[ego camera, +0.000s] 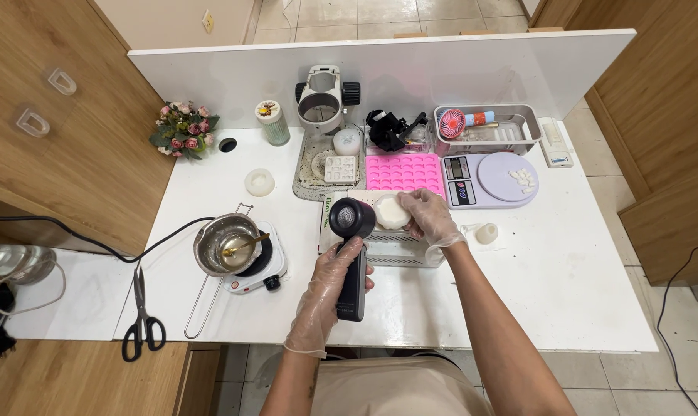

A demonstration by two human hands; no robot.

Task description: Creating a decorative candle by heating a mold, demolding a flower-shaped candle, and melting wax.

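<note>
My left hand [335,286] is clenched round the black heat gun [353,254], nozzle aimed at the white round piece [393,212] that my right hand [428,218] grips by the edge, over the metal tray [395,250], just in front of the pink mould [405,174]. I judge it best to keep the nozzle near but not touching, turn the piece slowly, fingers off the hot side.

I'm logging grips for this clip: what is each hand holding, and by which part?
The left hand grips a black heat gun by its handle, nozzle end up. The right hand holds a round white mould by its rim, fingers around the edge.
</note>
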